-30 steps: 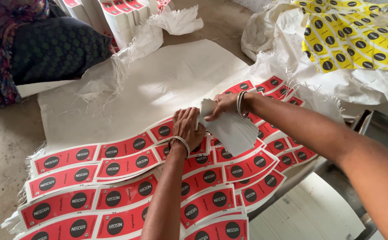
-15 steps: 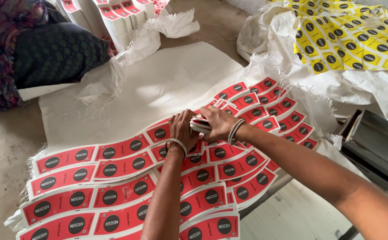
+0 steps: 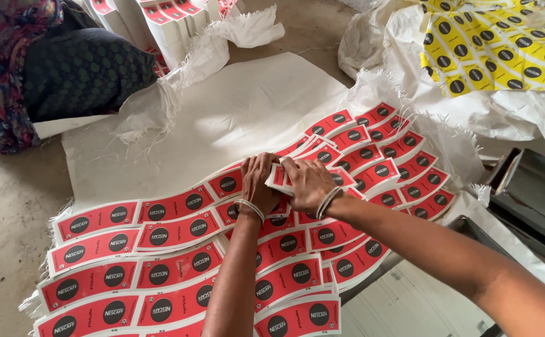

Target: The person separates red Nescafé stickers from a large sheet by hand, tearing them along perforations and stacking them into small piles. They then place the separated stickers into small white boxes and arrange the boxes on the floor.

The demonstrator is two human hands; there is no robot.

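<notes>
A small stack of red curved paper cup-blanks with black round marks (image 3: 280, 176) is sitting between both hands at the middle of the scene, on top of a wide fanned spread of the same red printed blanks (image 3: 160, 249) that is running in overlapping rows from near left to far right. The left hand (image 3: 258, 185) is pressing down with curled fingers on the stack's left edge, while the right hand (image 3: 310, 182) is closing over its right side, thumb and fingers pinching the cards; both hands are partly closed on the stack, seemingly squaring its edges together. The rows are lying on a white woven sack sheet (image 3: 235, 112) spread over the floor, probably keeping the paper clean. Far right, a sheet of yellow printed blanks (image 3: 497, 43) is resting on more white sacking. Far left, a person in dark patterned cloth (image 3: 66, 68) is sitting beside white stacks of red-topped blanks (image 3: 160, 25).
</notes>
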